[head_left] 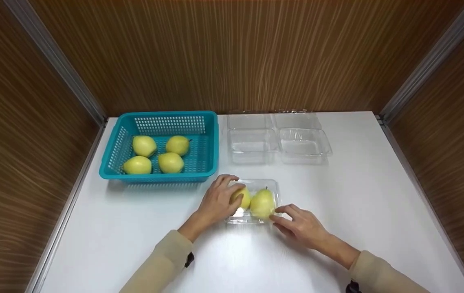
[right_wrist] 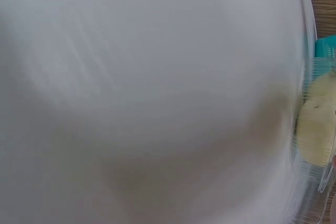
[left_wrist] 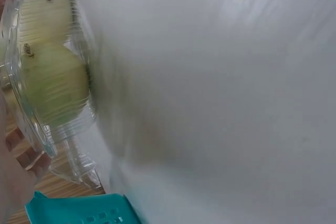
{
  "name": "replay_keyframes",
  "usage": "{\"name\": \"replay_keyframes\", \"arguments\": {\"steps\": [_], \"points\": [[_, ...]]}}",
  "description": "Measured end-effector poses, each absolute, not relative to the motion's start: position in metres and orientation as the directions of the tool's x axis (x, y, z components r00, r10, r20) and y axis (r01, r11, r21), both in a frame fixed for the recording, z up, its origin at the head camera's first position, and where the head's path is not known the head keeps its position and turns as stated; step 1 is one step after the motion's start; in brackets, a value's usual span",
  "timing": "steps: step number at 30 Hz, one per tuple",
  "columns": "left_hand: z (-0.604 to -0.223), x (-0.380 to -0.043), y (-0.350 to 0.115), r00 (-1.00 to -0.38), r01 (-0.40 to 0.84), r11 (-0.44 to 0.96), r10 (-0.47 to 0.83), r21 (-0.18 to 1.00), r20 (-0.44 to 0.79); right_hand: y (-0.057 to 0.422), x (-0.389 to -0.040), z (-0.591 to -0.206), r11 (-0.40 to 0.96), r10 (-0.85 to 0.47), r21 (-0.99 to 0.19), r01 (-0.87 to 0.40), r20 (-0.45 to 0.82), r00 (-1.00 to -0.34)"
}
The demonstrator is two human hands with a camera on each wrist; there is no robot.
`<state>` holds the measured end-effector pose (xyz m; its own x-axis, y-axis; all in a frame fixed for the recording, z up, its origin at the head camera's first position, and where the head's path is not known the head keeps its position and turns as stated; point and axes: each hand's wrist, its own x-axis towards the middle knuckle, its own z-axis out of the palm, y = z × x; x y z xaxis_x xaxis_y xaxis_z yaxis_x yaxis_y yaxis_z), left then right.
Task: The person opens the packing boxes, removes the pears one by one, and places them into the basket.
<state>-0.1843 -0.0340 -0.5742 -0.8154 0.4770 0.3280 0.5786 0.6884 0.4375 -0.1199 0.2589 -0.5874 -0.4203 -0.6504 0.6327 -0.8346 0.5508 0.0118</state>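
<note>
A clear plastic clamshell box (head_left: 256, 184) with two yellow-green pears (head_left: 262, 203) inside lies on the white table, its lid over the fruit. My left hand (head_left: 219, 198) grips the box's left side, thumb and fingers curved over the edge and partly covering one pear. At the front right corner, my right hand (head_left: 300, 226) holds the box's rim between thumb and fingers. In the left wrist view the pears (left_wrist: 55, 82) show through the ribbed wall, with the left fingers (left_wrist: 29, 158) on the lid's edge. The right wrist view catches only part of the box (right_wrist: 315, 129) at its right border.
A teal plastic basket (head_left: 211, 175) holding several pears (head_left: 170, 162) stands at the back left. Two open clear clamshell boxes (head_left: 252, 146) (head_left: 304, 142) sit side by side at the back, right of the basket. Wood-grain panels (head_left: 232, 57) enclose the table on the back and sides.
</note>
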Motion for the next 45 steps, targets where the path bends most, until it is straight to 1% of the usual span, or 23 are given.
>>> {"name": "replay_keyframes", "arguments": {"steps": [4,11,16,19,25,29,33,35,37,40,45], "points": [[-0.574,-0.188,-0.034,-0.819,0.574,0.696,0.483,0.431,0.310,0.255,-0.116,-0.588,0.557,-0.644,0.015,-0.831,0.639,-0.420],[-0.570,-0.195,-0.032,-0.825,0.564,0.695,0.497,0.445,0.269,0.249,-0.112,-0.588,0.595,-0.623,0.018,-0.804,0.641,-0.447],[-0.568,-0.200,-0.031,-0.822,0.567,0.695,0.505,0.441,0.263,0.244,-0.110,-0.588,0.601,-0.619,0.034,-0.799,0.653,-0.437],[-0.568,-0.201,-0.031,-0.821,0.570,0.695,0.508,0.438,0.262,0.241,-0.109,-0.588,0.609,-0.620,0.039,-0.792,0.646,-0.446],[-0.566,-0.201,-0.029,-0.833,0.552,0.722,0.497,0.417,0.243,0.243,-0.111,-0.586,0.587,-0.648,0.039,-0.808,0.622,-0.441],[-0.564,-0.193,-0.025,-0.863,0.504,0.731,0.401,0.460,0.308,0.252,-0.117,-0.581,0.561,-0.676,0.047,-0.826,0.602,-0.425],[-0.563,-0.177,-0.022,-0.896,0.426,0.703,0.241,0.570,0.373,0.264,-0.125,-0.576,0.524,-0.692,0.059,-0.850,0.611,-0.384],[-0.563,-0.169,-0.022,-0.913,0.380,0.678,0.167,0.630,0.371,0.270,-0.130,-0.574,0.507,-0.701,0.072,-0.859,0.614,-0.363],[-0.564,-0.160,-0.022,-0.931,0.329,0.648,0.102,0.687,0.350,0.275,-0.134,-0.572,0.495,-0.715,0.085,-0.865,0.606,-0.350],[-0.568,-0.148,-0.025,-0.958,0.233,0.593,0.005,0.771,0.286,0.282,-0.141,-0.570,0.481,-0.734,0.104,-0.870,0.590,-0.336],[-0.576,-0.136,-0.027,-0.981,0.089,0.421,-0.120,0.903,0.152,0.288,-0.150,-0.570,0.459,-0.745,0.141,-0.877,0.600,-0.293]]}}
